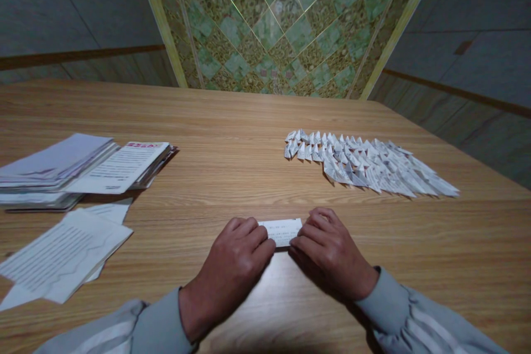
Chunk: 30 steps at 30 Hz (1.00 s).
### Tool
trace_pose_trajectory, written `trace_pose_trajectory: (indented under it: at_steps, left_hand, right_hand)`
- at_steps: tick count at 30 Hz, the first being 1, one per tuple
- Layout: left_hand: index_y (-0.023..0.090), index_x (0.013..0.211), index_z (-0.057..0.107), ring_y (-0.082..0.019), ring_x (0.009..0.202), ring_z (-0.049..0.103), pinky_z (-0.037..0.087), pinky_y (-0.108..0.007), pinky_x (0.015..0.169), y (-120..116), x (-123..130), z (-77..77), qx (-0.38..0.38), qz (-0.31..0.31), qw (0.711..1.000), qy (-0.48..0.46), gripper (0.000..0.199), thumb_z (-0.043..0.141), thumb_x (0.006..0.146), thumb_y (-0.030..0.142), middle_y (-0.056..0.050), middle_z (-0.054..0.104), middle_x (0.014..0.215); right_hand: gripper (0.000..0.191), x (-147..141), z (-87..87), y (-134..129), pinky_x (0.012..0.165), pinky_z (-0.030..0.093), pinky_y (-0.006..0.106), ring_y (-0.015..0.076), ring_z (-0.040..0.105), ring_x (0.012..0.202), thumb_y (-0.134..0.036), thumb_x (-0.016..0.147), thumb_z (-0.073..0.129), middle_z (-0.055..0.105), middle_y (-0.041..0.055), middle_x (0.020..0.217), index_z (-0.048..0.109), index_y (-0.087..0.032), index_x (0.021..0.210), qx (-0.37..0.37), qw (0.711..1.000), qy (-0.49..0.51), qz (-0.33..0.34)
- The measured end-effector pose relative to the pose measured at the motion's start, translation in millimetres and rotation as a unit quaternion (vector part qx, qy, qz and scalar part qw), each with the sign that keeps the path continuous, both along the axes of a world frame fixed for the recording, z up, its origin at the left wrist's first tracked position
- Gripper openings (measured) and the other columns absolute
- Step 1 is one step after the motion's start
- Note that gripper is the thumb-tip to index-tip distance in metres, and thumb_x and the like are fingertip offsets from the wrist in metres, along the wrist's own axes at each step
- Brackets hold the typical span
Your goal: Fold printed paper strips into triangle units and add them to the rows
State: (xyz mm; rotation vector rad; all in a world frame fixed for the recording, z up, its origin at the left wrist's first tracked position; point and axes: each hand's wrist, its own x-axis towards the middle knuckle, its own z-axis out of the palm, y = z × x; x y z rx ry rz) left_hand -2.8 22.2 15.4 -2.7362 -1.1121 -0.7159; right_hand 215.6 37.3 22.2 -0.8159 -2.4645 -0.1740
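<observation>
A small folded piece of printed paper lies just above the wooden table, near its front middle. My left hand grips its left end, fingers curled over it and thumb along the lower edge. At the right end, my right hand pinches the paper between thumb and curled fingers. The paper's two ends are hidden under my fingers. Beyond my right hand, rows of small folded paper pieces stand with pointed tips up.
On the left of the wooden table is a stack of papers and booklets, with a printed sheet on it. Loose lined sheets lie nearer me. A green tiled wall rises behind the table.
</observation>
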Motion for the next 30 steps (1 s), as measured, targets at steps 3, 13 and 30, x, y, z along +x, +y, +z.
trace_pose_trajectory:
  at_steps: [3,13,30]
  left_hand:
    - [0.018,0.083,0.065,-0.02,0.072,0.045,0.03,-0.034,0.065,3.2,-3.5,1.7,0.0,0.021,1.0,0.009,0.022,0.05,0.098,0.017,-0.003,0.06,0.074]
    - [0.017,0.085,0.066,-0.021,0.073,0.045,0.031,-0.034,0.066,4.7,-4.7,1.1,0.008,0.026,1.0,0.002,0.022,0.048,0.098,0.017,-0.004,0.06,0.075]
    - [0.018,0.097,0.065,-0.019,0.079,0.055,0.042,-0.034,0.072,-0.6,-4.5,5.3,0.01,-0.049,0.996,-0.078,0.013,0.052,0.096,0.017,-0.005,0.069,0.084]
  right_hand:
    - [0.026,9.7,5.0,5.9,0.083,0.037,0.038,0.0187,0.047,0.075,-0.018,0.097,0.053,0.062,0.0026,0.066,0.069,-0.019,0.076,0.0,1.0,-0.008,-0.014]
    - [0.014,25.4,6.6,10.0,0.078,0.036,0.037,0.0199,0.049,0.08,-0.025,0.095,0.058,0.069,0.0057,0.083,0.068,-0.017,0.092,-0.048,0.997,0.044,-0.044]
    - [0.024,16.4,-2.4,6.2,0.066,0.027,0.033,0.0183,0.041,0.071,-0.023,0.099,0.05,0.053,0.0028,0.069,0.071,-0.021,0.087,-0.022,0.997,0.05,-0.049]
